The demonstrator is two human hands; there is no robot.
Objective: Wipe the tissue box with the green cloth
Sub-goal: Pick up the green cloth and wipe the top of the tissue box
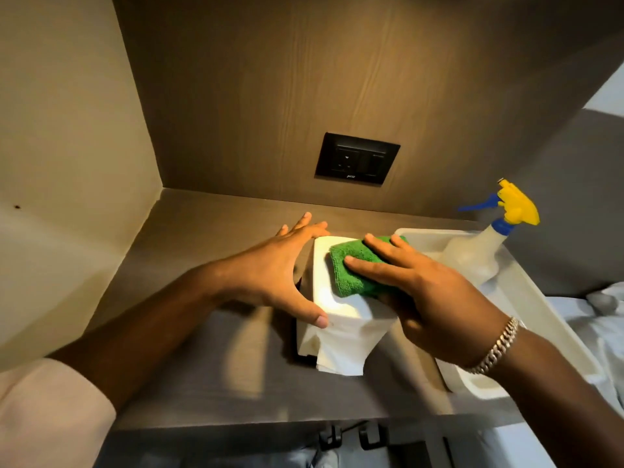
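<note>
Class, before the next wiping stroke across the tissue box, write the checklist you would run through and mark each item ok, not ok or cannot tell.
1. Green cloth lies on the tissue box top: ok.
2. Right hand presses flat on the cloth: ok.
3. Left hand steadies the box's left side: ok.
4. Loose tissue clear of the cloth's path: cannot tell.
5. Spray bottle stays in the tray, apart from the box: ok.
</note>
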